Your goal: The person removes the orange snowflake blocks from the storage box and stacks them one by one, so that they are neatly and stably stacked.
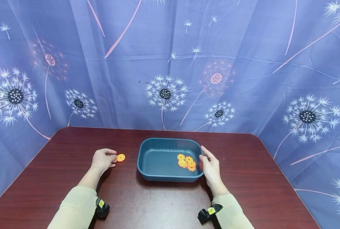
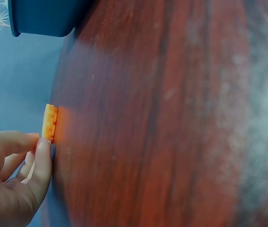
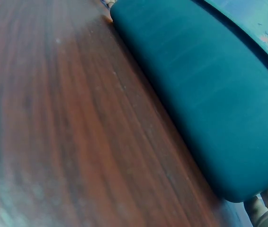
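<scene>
Right now my left hand (image 1: 103,160) pinches an orange disc (image 1: 121,157) with a notched, flower-like edge between thumb and fingertips, out to the left of the blue-green tray (image 1: 170,178) and well apart from it. From the left wrist the disc shows nearly edge-on, its toothed rim standing out past my fingertips; I cannot tell whether it touches the table (image 1: 170,206) below. My right hand (image 1: 211,167) grips the tray at its right end, the thumb at the rim and the fingers at the outside of the wall; from the right wrist only a few of those fingers show, just at the tray's end. Inside the tray, toward the right end and near my right hand, lies a cluster of similar orange discs (image 1: 182,164), some overlapping, on the tray's floor. The tray sits upright on the dark reddish table, near its far edge. Behind that hangs a blue curtain (image 1: 124,82) printed with white and pink dandelions. Both my sleeves (image 1: 75,205) are pale, and a small black device (image 1: 102,210) sits by each wrist.
</scene>
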Tool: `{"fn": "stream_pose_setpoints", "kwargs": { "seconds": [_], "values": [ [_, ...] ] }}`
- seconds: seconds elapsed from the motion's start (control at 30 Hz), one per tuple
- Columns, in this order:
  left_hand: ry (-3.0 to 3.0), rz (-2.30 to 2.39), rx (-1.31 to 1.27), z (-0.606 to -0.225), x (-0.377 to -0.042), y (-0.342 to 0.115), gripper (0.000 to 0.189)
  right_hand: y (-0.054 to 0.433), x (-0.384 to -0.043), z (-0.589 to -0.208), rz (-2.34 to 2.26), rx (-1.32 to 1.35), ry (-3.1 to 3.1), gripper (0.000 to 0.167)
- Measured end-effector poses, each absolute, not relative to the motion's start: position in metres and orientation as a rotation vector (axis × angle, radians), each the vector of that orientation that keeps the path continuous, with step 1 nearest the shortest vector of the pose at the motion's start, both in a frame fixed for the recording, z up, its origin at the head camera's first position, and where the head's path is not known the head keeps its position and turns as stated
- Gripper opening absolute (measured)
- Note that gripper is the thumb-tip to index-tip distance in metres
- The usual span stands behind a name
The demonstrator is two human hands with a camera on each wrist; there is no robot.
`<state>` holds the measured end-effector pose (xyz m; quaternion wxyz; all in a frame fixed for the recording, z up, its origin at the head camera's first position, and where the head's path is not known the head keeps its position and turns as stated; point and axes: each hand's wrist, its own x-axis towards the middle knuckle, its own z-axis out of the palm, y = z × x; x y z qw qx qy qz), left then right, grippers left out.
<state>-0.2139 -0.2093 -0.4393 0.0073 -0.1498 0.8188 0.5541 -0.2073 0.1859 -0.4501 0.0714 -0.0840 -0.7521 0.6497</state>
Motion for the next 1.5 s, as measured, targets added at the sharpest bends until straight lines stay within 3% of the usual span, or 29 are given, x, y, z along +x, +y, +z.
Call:
{"fn": "stream_pose_setpoints", "kwargs": {
  "seconds": [0.83,1.5],
  "values": [
    [2.638,1.853,-0.355,-0.420,-0.210,-0.197,0.038,0.187,-0.208,-0.450,1.952,-0.252,-2.284,0.045],
    [2.480,2.064,-0.242,-0.405,-0.205,-0.162,0.035,0.187,-0.207,-0.450,1.970,-0.246,-2.272,0.046]
  ]
}}
